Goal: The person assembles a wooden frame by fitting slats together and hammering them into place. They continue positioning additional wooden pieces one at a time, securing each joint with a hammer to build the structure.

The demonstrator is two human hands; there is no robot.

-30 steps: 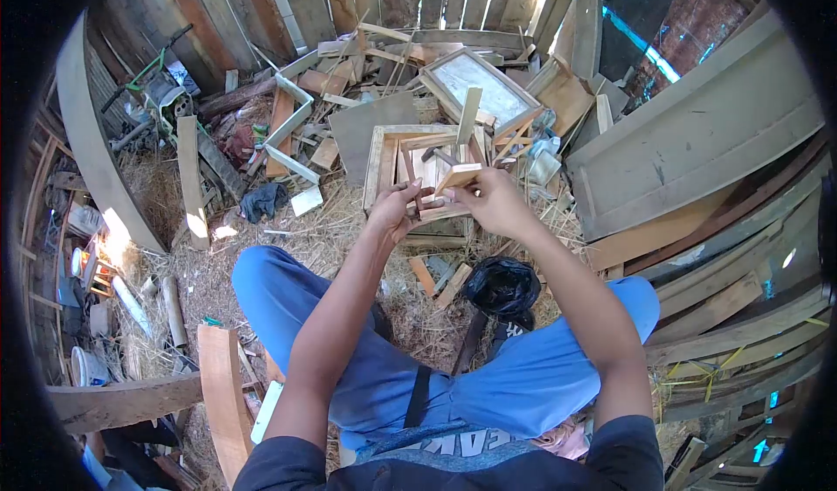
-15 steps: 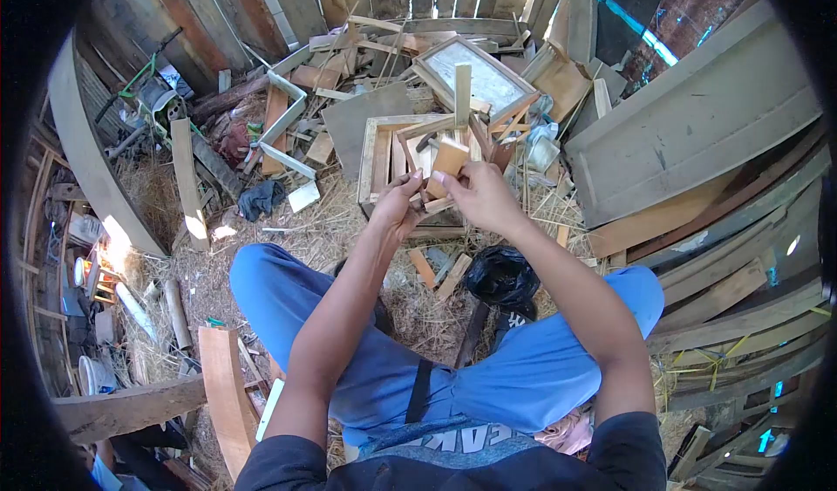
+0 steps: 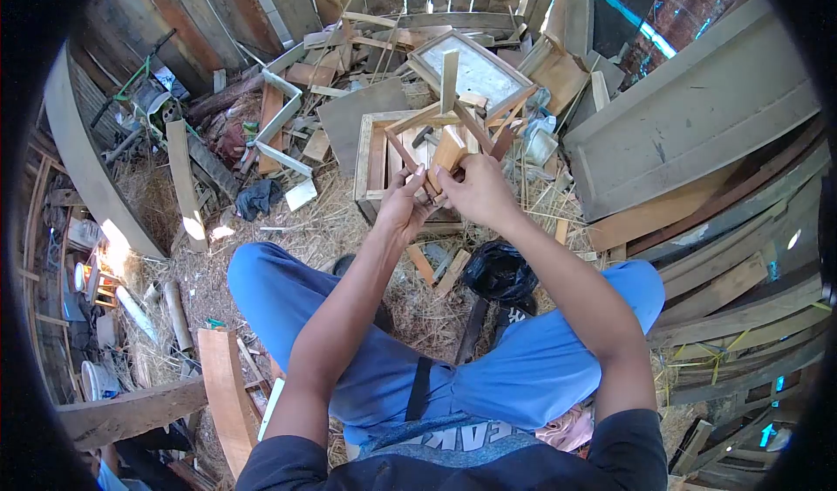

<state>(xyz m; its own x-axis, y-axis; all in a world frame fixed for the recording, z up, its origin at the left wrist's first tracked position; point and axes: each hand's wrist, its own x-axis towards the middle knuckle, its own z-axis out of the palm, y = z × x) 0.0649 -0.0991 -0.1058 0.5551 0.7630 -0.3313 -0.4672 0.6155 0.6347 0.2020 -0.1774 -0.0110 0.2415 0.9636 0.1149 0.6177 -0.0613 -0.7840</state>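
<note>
My left hand point(image 3: 403, 205) is closed, its thumb and fingers pinching the near corner of a small wooden frame point(image 3: 398, 153). Opposite it, my right hand point(image 3: 479, 193) grips a light wooden block point(image 3: 449, 148) that sits tilted at the same frame, fingers bent round its lower end. An upright wooden strip point(image 3: 449, 81) stands at the far corner of the frame. Beneath is an open wooden crate point(image 3: 363, 161), and a hammer point(image 3: 422, 136) shows its dark head inside the frame's outline. The joint between my fingertips is partly hidden.
A framed panel point(image 3: 471, 72) and wood scraps lie behind the crate. A black plastic bag point(image 3: 499, 271) and short offcuts point(image 3: 452, 273) lie between my legs. A large grey board point(image 3: 693, 116) leans on the right; a long plank point(image 3: 225, 395) is beside my left arm.
The block has turned in my hands and now shows its narrow edge. The frame has swung so more of its left side shows. The view has shifted slightly.
</note>
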